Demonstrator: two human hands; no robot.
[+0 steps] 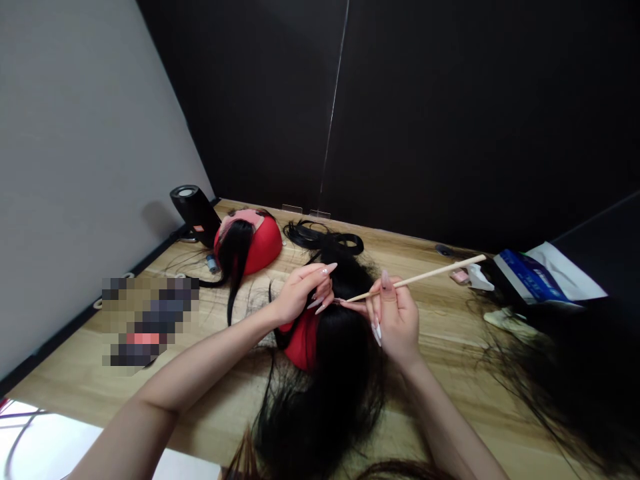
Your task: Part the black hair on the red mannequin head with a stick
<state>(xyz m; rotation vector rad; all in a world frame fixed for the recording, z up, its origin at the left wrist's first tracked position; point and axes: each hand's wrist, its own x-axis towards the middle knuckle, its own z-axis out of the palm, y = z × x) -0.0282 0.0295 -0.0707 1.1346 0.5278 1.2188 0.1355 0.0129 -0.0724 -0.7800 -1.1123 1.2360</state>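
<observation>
A wig of long black hair (345,373) covers a red head form (301,343) on the table in front of me. My right hand (395,313) is closed around a thin pale wooden stick (440,271), its narrow end pointing left at the top of the wig. Close by that end, my left hand (309,290) is bent over the wig with its fingers pinched together. Whatever lies between those fingertips is too small to tell. Both hands touch or nearly touch the hair.
Behind on the left are a second red head form (267,245) with black hair and a black cylindrical speaker (195,213). A coil of black hair (325,237) lies farther back. On the right are a blue and white packet (533,277) and loose dark hair (575,380).
</observation>
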